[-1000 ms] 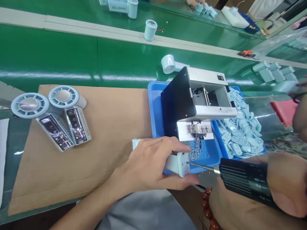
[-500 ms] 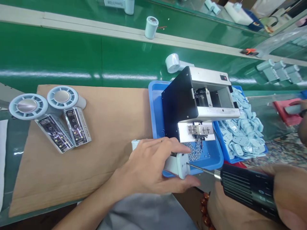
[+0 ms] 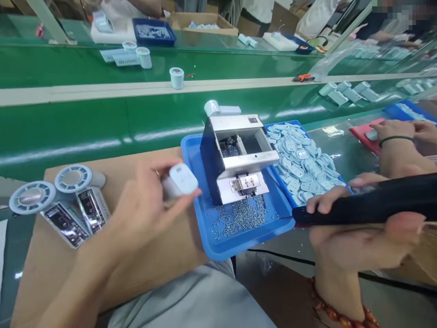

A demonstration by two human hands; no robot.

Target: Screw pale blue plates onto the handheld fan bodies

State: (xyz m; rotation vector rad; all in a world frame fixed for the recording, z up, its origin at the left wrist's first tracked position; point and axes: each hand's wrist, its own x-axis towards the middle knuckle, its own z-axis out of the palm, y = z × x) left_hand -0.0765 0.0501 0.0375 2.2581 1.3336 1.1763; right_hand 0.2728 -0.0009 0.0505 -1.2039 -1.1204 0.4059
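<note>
My left hand (image 3: pixel 143 209) is raised above the brown board (image 3: pixel 112 255) and grips a small white fan part (image 3: pixel 180 181) between thumb and fingers. My right hand (image 3: pixel 355 237) is wrapped round a black electric screwdriver (image 3: pixel 365 202), held level with its tip toward the blue tray (image 3: pixel 218 246). That tray carries a metal screw feeder (image 3: pixel 235 155) and a scatter of small screws (image 3: pixel 239 217). Two finished fans (image 3: pixel 64 200) with clear handles lie at the board's left end.
A second blue tray of pale blue plastic pieces (image 3: pixel 300 159) sits right of the feeder. Behind runs a green conveyor (image 3: pixel 85 114) with several light blue fan parts (image 3: pixel 176 77). Another person's hands (image 3: pixel 399 136) rest at a red tray on the right.
My left hand lifted the white part off the tray edge and drew it up and left. The screwdriver came away from the part. The camera tilted up, showing more of the line.
</note>
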